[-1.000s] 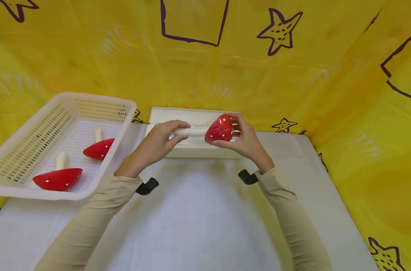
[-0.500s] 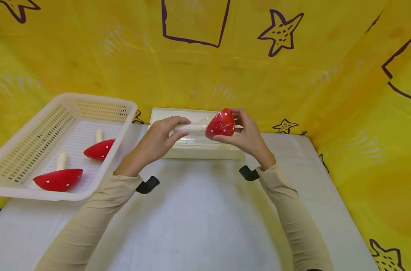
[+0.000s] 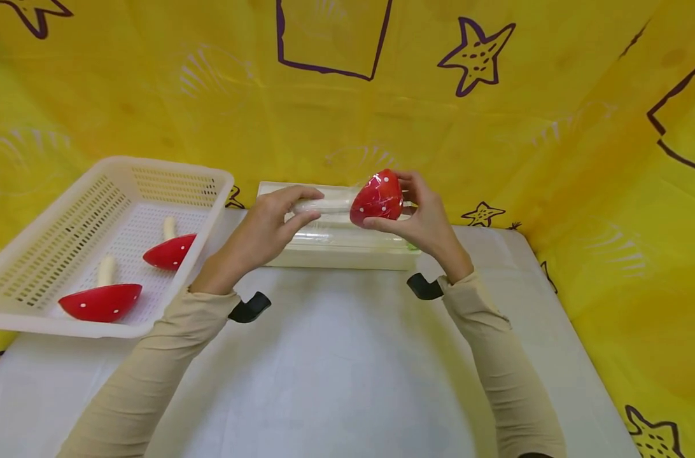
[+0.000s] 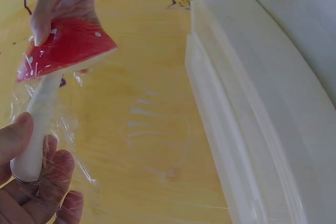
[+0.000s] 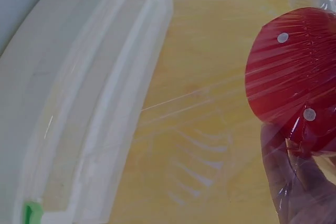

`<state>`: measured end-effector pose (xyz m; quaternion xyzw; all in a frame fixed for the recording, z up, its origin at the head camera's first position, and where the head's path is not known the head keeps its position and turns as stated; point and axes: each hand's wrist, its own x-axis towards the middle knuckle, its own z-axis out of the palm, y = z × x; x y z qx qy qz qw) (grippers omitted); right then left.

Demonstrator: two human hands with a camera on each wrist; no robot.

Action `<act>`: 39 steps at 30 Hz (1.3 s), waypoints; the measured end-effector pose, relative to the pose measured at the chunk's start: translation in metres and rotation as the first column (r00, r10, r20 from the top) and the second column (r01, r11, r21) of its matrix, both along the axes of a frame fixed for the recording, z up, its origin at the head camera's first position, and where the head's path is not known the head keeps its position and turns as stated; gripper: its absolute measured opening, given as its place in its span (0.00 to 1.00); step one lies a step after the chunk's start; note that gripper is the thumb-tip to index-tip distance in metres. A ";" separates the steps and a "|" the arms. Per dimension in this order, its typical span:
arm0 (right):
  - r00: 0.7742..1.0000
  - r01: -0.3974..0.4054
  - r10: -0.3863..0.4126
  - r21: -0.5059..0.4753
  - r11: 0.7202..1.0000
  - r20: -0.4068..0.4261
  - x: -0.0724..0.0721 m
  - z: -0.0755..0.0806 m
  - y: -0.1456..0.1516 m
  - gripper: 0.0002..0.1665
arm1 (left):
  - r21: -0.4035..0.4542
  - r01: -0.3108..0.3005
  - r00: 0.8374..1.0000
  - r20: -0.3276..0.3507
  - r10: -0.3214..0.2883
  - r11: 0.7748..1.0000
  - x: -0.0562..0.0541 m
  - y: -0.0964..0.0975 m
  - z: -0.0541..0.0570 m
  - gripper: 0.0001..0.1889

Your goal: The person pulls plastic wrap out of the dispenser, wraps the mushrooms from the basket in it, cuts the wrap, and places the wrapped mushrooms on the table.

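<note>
A toy mushroom (image 3: pixel 377 200) with a white-dotted red cap and a pale stem is held sideways over the cream cling film dispenser (image 3: pixel 342 258). My left hand (image 3: pixel 265 224) pinches the end of the stem between thumb and fingers. My right hand (image 3: pixel 426 216) grips the cap from its right side. Clear cling film (image 4: pixel 68 129) lies wrinkled round the stem and cap in the left wrist view. In the right wrist view, film stretches smoothly across the cap and over the fingers (image 5: pixel 299 182). The dispenser's lid stands raised at the back.
At the left stands a white perforated basket (image 3: pixel 178 312) holding two more red mushrooms (image 3: pixel 101 303). A small green piece (image 5: pixel 32 212) sits at the dispenser's right end. A yellow patterned cloth (image 3: pixel 301 121) hangs close behind the dispenser. White cloth covers the table (image 3: pixel 336 356).
Both hands have raised the mushroom a little, up and away from the dispenser. More of the dispenser's top and its green piece now show beneath it.
</note>
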<state>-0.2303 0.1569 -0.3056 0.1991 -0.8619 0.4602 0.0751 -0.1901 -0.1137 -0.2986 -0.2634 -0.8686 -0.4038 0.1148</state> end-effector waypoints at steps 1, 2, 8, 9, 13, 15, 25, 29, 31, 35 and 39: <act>1.000 0.004 -0.004 0.000 1.000 -0.001 0.000 0.001 0.000 0.48 | 0.003 -0.002 1.000 0.000 0.002 1.000 0.000 0.000 0.001 0.18; 1.000 0.005 -0.005 -0.001 1.000 -0.002 0.001 0.003 0.000 0.48 | 0.005 -0.005 1.000 -0.005 0.005 1.000 0.001 0.000 0.001 0.18; 1.000 0.004 -0.004 -0.018 1.000 0.000 0.003 0.008 0.001 0.48 | 0.024 -0.002 1.000 -0.020 0.002 1.000 0.002 0.001 0.006 0.18; 1.000 0.004 -0.004 -0.019 1.000 0.001 0.003 0.008 0.001 0.47 | 0.027 0.001 1.000 -0.019 -0.001 1.000 0.003 0.001 0.007 0.18; 1.000 0.004 -0.004 -0.019 1.000 -0.004 0.003 0.011 0.001 0.47 | 0.030 0.005 1.000 -0.016 -0.004 1.000 0.004 0.001 0.010 0.18; 1.000 0.007 -0.007 -0.018 1.000 -0.009 0.003 0.012 0.002 0.47 | 0.033 0.012 1.000 -0.024 -0.011 0.999 0.004 0.001 0.011 0.18; 0.999 0.025 -0.026 -0.005 1.000 -0.037 0.003 0.022 0.001 0.46 | 0.029 0.022 0.995 -0.095 -0.019 0.999 0.003 0.001 0.017 0.17; 0.999 0.024 -0.024 -0.008 1.000 -0.045 0.003 0.024 0.001 0.46 | 0.032 0.018 0.995 -0.101 -0.015 0.999 0.003 0.001 0.018 0.17; 0.998 0.024 -0.024 -0.010 1.000 -0.053 0.004 0.025 0.001 0.46 | 0.036 0.017 0.995 -0.104 -0.013 0.999 0.003 0.001 0.019 0.17; 0.997 0.027 -0.027 -0.004 1.000 -0.069 0.006 0.029 0.001 0.45 | 0.035 0.010 0.994 -0.107 -0.007 0.999 0.004 0.002 0.021 0.17; 0.997 0.030 -0.030 -0.005 1.000 -0.075 0.007 0.031 0.001 0.45 | 0.034 0.007 0.994 -0.109 -0.003 0.999 0.006 0.002 0.023 0.17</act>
